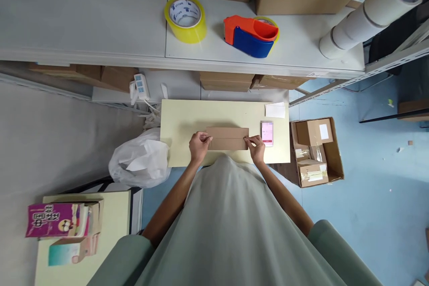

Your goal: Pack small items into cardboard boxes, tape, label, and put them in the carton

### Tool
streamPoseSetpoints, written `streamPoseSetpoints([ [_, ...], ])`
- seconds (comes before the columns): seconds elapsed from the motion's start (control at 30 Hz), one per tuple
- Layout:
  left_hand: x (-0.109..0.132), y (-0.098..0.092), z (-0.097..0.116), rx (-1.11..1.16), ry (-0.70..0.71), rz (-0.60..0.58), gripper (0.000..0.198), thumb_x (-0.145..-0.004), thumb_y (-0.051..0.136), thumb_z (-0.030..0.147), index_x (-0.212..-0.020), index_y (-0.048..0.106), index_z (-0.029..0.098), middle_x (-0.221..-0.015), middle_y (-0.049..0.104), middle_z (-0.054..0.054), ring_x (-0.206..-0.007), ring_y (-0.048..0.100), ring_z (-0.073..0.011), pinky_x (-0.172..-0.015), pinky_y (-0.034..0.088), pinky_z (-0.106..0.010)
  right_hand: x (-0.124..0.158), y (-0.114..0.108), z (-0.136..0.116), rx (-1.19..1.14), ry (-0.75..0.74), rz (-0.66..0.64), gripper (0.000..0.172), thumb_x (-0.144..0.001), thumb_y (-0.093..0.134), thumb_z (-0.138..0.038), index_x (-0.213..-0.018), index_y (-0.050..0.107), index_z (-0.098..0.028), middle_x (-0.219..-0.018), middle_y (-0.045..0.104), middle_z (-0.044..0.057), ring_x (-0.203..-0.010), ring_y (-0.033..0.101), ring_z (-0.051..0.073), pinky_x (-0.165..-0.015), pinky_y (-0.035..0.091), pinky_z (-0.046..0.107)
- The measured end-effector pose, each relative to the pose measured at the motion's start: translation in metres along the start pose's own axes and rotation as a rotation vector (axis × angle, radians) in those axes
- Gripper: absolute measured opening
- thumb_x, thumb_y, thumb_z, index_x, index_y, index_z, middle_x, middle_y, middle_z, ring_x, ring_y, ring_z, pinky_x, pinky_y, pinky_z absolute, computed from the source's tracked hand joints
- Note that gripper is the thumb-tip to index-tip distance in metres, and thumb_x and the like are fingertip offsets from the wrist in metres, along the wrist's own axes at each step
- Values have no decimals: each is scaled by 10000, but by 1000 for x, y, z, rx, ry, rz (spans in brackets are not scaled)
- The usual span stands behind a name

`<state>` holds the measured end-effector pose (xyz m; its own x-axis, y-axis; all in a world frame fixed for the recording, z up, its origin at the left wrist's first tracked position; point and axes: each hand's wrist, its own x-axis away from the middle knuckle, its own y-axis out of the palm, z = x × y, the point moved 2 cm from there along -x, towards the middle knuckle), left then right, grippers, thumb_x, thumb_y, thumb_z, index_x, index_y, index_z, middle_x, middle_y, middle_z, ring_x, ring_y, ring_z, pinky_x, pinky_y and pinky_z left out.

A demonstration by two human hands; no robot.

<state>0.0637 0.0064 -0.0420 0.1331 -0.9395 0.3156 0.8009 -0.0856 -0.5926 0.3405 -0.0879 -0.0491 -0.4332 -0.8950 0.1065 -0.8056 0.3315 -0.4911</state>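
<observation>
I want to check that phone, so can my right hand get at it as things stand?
Probably yes: the phone lies just beside your right hand, with nothing visible in between, though it would first have to release the cardboard.

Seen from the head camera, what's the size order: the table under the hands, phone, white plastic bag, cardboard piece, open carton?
Largest: table
Next: white plastic bag and open carton, too alike to rank
Then: cardboard piece
Smallest: phone

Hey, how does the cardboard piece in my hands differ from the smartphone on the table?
The cardboard piece is brown and longer; the smartphone shows a pink screen. Your left hand and right hand hold the cardboard piece; the smartphone lies on the table. Both look rectangular.
</observation>
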Motion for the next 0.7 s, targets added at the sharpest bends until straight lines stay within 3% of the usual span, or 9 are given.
streamPoseSetpoints([
  [0.1,-2,-5,1,-23,37,-58,186,-841,810,299,-958,692,215,-1016,745,-61,-839,733,-197,-885,593,-343,1,-1,-5,-23,6,-31,385,-1014,635,-573,-964,787,-223,-999,693,63,-894,741,223,-878,642,408],
  [0.23,8,-6,3,-101,101,-54,143,-923,746,305,-1019,711,206,-1146,708,-99,-751,710,-179,-885,596,-380,3,5,-12,92,100,-21,434,-938,680,-670,-932,657,-236,-1048,679,51,-807,716,204,-752,609,368],
  [0.37,20,4,10,-197,153,48,305,-855,844,347,-1076,687,207,-1152,657,-124,-1058,710,-305,-1012,581,-461,0,24,-16,299,177,71,499,-803,789,-678,-889,500,-281,-987,623,24,-783,650,217,-632,537,336],
  [0.5,21,17,19,-264,135,96,510,-738,949,395,-1101,655,193,-1209,617,-160,-1256,612,-388,-1126,523,-540,-7,37,-16,322,151,133,546,-753,816,-658,-882,413,-312,-962,581,32,-842,615,253,-593,507,336],
  [0.6,14,17,19,-243,92,65,479,-746,938,386,-1080,665,180,-1211,626,-165,-1251,627,-381,-1125,526,-536,-10,33,-13,277,172,91,568,-750,810,-682,-873,399,-309,-964,572,29,-842,606,245,-616,515,334],
  [0.7,5,6,13,-145,31,5,318,-785,896,356,-984,701,203,-1138,696,-117,-1094,721,-313,-1039,574,-467,-10,21,-7,111,188,-18,562,-777,767,-722,-857,419,-288,-946,575,4,-763,591,187,-663,524,315],
])
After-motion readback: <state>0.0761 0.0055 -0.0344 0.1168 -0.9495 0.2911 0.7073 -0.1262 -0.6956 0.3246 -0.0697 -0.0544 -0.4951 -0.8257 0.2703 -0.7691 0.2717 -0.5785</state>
